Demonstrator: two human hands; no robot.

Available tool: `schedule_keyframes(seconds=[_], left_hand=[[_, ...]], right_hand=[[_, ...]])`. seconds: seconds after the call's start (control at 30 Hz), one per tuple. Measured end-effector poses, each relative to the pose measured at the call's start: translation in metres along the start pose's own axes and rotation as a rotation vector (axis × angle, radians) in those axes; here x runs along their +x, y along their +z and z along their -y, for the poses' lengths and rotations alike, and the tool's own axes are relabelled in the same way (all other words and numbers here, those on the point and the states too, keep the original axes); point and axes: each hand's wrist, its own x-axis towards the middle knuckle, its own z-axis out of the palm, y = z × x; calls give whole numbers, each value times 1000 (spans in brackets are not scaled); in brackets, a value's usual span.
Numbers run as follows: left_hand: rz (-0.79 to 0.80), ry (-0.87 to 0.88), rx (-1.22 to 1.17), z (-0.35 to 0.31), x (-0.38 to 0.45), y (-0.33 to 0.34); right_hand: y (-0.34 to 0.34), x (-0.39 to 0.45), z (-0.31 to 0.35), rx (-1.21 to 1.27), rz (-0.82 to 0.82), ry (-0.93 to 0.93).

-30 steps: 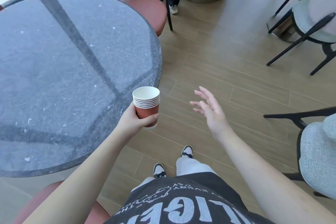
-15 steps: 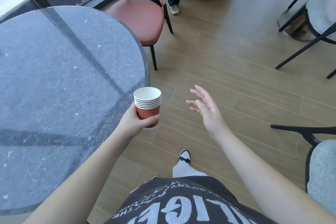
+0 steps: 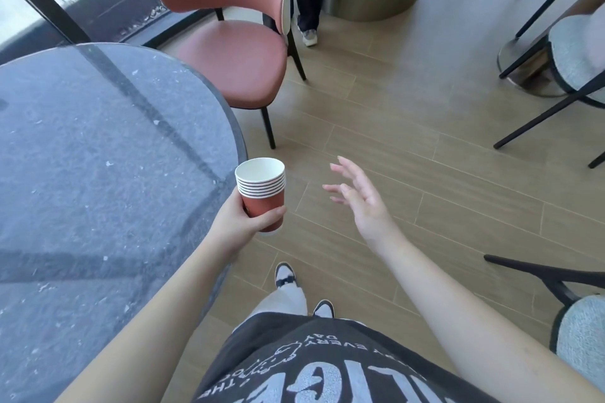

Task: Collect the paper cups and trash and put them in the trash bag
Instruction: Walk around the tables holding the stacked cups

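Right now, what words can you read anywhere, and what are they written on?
"EVERY DAY": on the dark shirt, upside down from this view.
Big pale letters lower on the shirt: cut off by the frame edge, not readable as a word.
Stack of paper cups in the left hand: no writing shows.
Table, red chair: none.

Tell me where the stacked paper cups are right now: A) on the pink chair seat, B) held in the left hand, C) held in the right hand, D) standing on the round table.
B: the left hand grips the stack of paper cups beside the table edge, while the right hand is open and holds nothing.
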Motion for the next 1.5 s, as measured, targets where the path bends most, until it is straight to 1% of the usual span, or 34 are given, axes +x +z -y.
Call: schedule_keyframes(seconds=[0.37, 0.57, 0.67, 0.87, 0.97, 1.17, 1.37, 1.5], left_hand=[[-5, 3, -44, -12, 81, -49], [0, 30, -69, -25, 121, -72], [-1, 31, -80, -30, 135, -76], [-18, 2, -94, -37, 163, -78], [-62, -12, -106, -43, 177, -78], [-145, -44, -115, -73, 210, -68], [-193, -14, -119, -112, 247, -51], [-225, 13, -138, -127, 265, -41]], right_hand=[[28, 89, 27, -76, 27, -15], [37, 134, 40, -98, 4, -49], [34, 149, 40, -77, -14, -35], [24, 185, 40, -48, 20, 9], [21, 210, 44, -31, 49, 17], [4, 273, 58, -5, 157, 2], [-18, 321, 69, -20, 220, -31], [-28, 347, 75, -32, 247, -57]])
